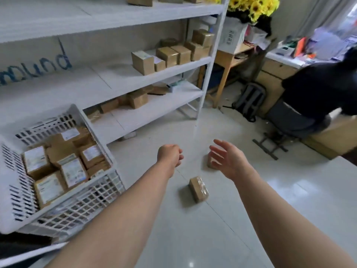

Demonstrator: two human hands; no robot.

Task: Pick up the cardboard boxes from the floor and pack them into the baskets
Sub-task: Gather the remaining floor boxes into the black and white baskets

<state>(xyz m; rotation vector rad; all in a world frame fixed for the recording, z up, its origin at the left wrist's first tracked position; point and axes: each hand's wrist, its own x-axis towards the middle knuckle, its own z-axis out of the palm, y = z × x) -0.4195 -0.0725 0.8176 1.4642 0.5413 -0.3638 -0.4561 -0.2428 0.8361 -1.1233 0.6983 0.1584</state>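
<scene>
Two small taped cardboard boxes lie on the white tiled floor. The near box [199,188] lies between my forearms, touched by neither. The far box [209,163] is partly hidden behind my right hand [229,160], which hovers over it with fingers spread and holds nothing. My left hand [170,156] is stretched out above the floor with fingers curled in, empty, to the left of both boxes. A white slotted plastic basket [100,187] at the left holds several labelled cardboard boxes [73,172].
White metal shelving [204,89] with several more cardboard boxes runs along the left wall. A person in dark clothes [318,88] sits on a chair at a desk at the right. A backpack [250,101] leans by a wooden table.
</scene>
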